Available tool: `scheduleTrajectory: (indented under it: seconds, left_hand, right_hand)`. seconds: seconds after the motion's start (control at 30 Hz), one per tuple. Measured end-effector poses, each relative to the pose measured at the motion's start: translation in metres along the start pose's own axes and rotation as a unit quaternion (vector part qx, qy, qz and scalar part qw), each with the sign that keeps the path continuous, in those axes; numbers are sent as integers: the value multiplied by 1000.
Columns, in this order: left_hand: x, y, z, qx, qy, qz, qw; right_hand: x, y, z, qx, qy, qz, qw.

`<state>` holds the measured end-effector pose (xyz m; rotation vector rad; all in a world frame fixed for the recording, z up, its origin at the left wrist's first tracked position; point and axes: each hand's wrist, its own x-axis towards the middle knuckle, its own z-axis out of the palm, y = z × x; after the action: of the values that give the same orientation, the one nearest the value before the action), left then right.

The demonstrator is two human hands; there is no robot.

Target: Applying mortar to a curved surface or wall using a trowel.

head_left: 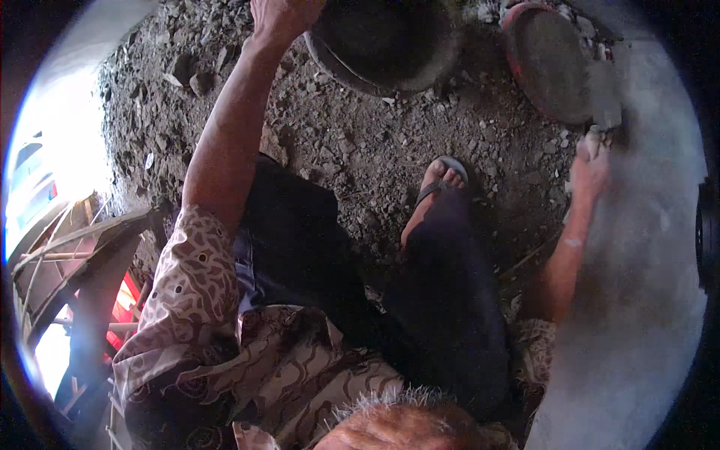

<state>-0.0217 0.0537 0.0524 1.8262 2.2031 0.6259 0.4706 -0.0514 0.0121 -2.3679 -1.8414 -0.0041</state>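
Note:
My right hand (592, 171) is closed round the handle of a trowel. The trowel's grey blade (604, 94) points away from me, beside the pale wall and overlapping the edge of a red-rimmed round basin (547, 64). That basin has a grey, cement-like coating or filling inside. My left hand (289, 16) reaches to the top edge of the view, next to a dark round basin (382, 37). Its fingers are mostly cut off, so whether it grips anything does not show. The dark basin seems to sit in or over another round rim (334, 67).
Rough soil with loose stones (337, 142) covers the ground. A smooth grey wall (630, 247) runs along the right side. My sandalled foot (435, 184) stands on the soil. At the left are broken boards and sticks (82, 240), with bright light behind them.

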Motion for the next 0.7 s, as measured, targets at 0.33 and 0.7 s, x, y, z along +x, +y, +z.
scheduleTrajectory:
  seconds: [0.33, 0.7]
  left_hand:
    - [8, 8, -54, -102, -43, 18, 994]
    - [-36, 7, -3, 19, -209, 281, 936]
  right_hand:
    - [-53, -62, -11, 548, -53, 204, 809]
    - [-87, -147, -40, 634, -188, 161, 733]
